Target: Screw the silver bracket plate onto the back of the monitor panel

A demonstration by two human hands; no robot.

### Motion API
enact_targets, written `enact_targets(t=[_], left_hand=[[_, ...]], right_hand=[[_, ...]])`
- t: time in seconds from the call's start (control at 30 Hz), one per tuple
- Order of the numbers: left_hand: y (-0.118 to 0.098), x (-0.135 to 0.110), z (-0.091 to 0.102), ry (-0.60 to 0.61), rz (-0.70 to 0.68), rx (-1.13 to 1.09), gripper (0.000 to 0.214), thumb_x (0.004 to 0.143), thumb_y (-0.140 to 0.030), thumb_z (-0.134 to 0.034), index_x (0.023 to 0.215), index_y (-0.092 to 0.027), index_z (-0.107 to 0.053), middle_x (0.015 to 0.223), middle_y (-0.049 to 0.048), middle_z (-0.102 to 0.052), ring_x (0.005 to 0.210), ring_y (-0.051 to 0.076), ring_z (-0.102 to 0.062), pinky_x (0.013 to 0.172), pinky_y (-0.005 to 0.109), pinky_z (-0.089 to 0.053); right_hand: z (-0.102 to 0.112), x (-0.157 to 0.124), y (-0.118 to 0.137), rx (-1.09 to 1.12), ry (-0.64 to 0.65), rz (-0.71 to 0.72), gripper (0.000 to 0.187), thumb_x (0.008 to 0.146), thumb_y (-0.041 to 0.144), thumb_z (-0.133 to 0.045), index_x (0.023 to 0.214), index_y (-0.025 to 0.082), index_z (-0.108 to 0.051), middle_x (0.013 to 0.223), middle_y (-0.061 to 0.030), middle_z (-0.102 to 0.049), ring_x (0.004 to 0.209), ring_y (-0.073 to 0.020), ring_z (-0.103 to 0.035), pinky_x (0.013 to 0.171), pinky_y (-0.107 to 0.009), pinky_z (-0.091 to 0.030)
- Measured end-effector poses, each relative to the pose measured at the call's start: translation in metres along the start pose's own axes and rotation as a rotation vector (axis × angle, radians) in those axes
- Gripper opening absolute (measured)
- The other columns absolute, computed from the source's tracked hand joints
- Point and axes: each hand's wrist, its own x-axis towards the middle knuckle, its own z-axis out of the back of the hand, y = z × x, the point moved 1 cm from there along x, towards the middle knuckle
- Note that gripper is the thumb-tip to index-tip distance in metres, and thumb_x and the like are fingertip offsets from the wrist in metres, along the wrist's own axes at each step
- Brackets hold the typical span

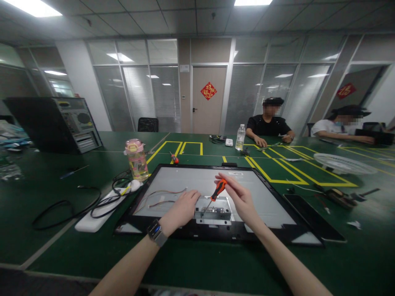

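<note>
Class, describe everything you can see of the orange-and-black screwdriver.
The screwdriver has an orange-and-black handle, plastic or rubbery by its look, and a thin, metal-looking shaft. It is tilted, its handle up and leaning right, held near the top in the right hand. The shaft slants down to the metal bracket; what its tip touches is unclear.

The bracket (217, 215) sits on the panel (191, 176), right of the drinking bottle (137, 162).

Single head view: we look forward and down across the surface (216, 263), hands (182, 207) close, door (209, 117) far ahead.
</note>
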Motion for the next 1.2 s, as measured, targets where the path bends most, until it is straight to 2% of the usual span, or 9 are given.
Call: enact_targets(t=[0.07, 0.2, 0.4, 0.57, 0.7, 0.77, 0.93, 1.1, 1.2], left_hand=[[0.0005, -0.0004, -0.0006, -0.009, -0.006, 0.001, 0.055, 0.081, 0.001, -0.035, 0.132, -0.016, -0.044, 0.139, 0.0107, -0.047, 0.128, 0.02, -0.043, 0.11, 0.039, -0.029], [0.0021, -0.0006, -0.0029, -0.023, -0.018, 0.0, 0.054, 0.081, 0.001, -0.034, 0.131, -0.016, -0.045, 0.138, 0.0114, -0.048, 0.128, 0.021, -0.044, 0.11, 0.039, -0.029], [0.0025, 0.0001, -0.0036, -0.017, -0.012, -0.002, 0.055, 0.081, 0.002, -0.033, 0.131, -0.016, -0.045, 0.138, 0.0107, -0.048, 0.128, 0.02, -0.043, 0.11, 0.039, -0.029], [0.0038, 0.0002, -0.0053, -0.016, -0.013, 0.003, 0.054, 0.08, 0.002, -0.034, 0.13, -0.016, -0.045, 0.138, 0.0103, -0.048, 0.128, 0.021, -0.044, 0.11, 0.038, -0.029], [0.0041, 0.0003, -0.0057, -0.034, -0.024, 0.01, 0.055, 0.08, 0.003, -0.034, 0.131, -0.016, -0.045, 0.138, 0.0103, -0.048, 0.128, 0.021, -0.044, 0.11, 0.038, -0.029], [0.0034, 0.0007, -0.0054, -0.03, -0.022, 0.015, 0.055, 0.08, 0.003, -0.035, 0.13, -0.016, -0.045, 0.138, 0.0101, -0.049, 0.127, 0.021, -0.045, 0.11, 0.038, -0.03], [0.0012, 0.0012, -0.0037, -0.019, -0.021, 0.024, 0.054, 0.08, 0.003, -0.035, 0.129, -0.015, -0.046, 0.136, 0.0105, -0.05, 0.126, 0.021, -0.045, 0.11, 0.04, -0.029], [0.0011, 0.0004, -0.003, -0.025, -0.014, 0.018, 0.055, 0.08, 0.002, -0.035, 0.131, -0.016, -0.046, 0.137, 0.0111, -0.049, 0.126, 0.021, -0.046, 0.109, 0.039, -0.03], [0.0009, -0.0003, -0.0031, -0.033, -0.024, 0.023, 0.053, 0.081, 0.002, -0.035, 0.13, -0.016, -0.046, 0.135, 0.0104, -0.05, 0.123, 0.021, -0.047, 0.108, 0.038, -0.031]], right_hand=[[-0.0003, -0.0003, -0.0008, 0.016, -0.004, -0.02, 0.032, 0.089, 0.037, -0.057, 0.119, 0.03, -0.064, 0.108, -0.0056, -0.068, 0.097, -0.024, -0.065, 0.091, -0.043, -0.051], [0.0008, 0.0002, -0.001, -0.082, -0.083, 0.023, 0.026, 0.083, 0.035, -0.065, 0.107, 0.027, -0.07, 0.095, -0.0049, -0.067, 0.089, -0.0227, -0.063, 0.084, -0.039, -0.052], [0.0001, -0.0007, -0.0032, 0.016, -0.007, -0.015, 0.034, 0.09, 0.038, -0.055, 0.122, 0.029, -0.061, 0.109, -0.0057, -0.068, 0.099, -0.0236, -0.065, 0.091, -0.043, -0.05], [0.0005, -0.0007, -0.0038, -0.088, -0.083, 0.032, 0.028, 0.084, 0.035, -0.064, 0.111, 0.027, -0.068, 0.094, -0.0049, -0.068, 0.087, -0.0215, -0.064, 0.082, -0.037, -0.052], [-0.0006, -0.0014, -0.0031, -0.024, 0.0, 0.01, 0.034, 0.091, 0.035, -0.053, 0.123, 0.028, -0.061, 0.108, -0.006, -0.067, 0.099, -0.0228, -0.064, 0.091, -0.04, -0.05], [-0.0016, -0.0016, -0.0054, 0.028, 0.022, -0.012, 0.036, 0.091, 0.036, -0.053, 0.126, 0.029, -0.058, 0.11, -0.0059, -0.067, 0.099, -0.0226, -0.065, 0.091, -0.041, -0.051], [-0.0007, -0.0009, -0.008, -0.084, -0.068, 0.045, 0.03, 0.083, 0.033, -0.065, 0.112, 0.027, -0.067, 0.094, -0.0041, -0.068, 0.084, -0.02, -0.064, 0.079, -0.035, -0.054], [-0.0002, -0.0018, -0.0056, -0.023, 0.013, 0.028, 0.033, 0.092, 0.035, -0.052, 0.123, 0.029, -0.06, 0.112, -0.006, -0.066, 0.102, -0.0237, -0.064, 0.091, -0.041, -0.051], [-0.0009, -0.0019, -0.0074, 0.006, 0.01, 0.006, 0.034, 0.091, 0.036, -0.054, 0.123, 0.028, -0.06, 0.111, -0.0061, -0.068, 0.101, -0.0232, -0.065, 0.091, -0.041, -0.051]])
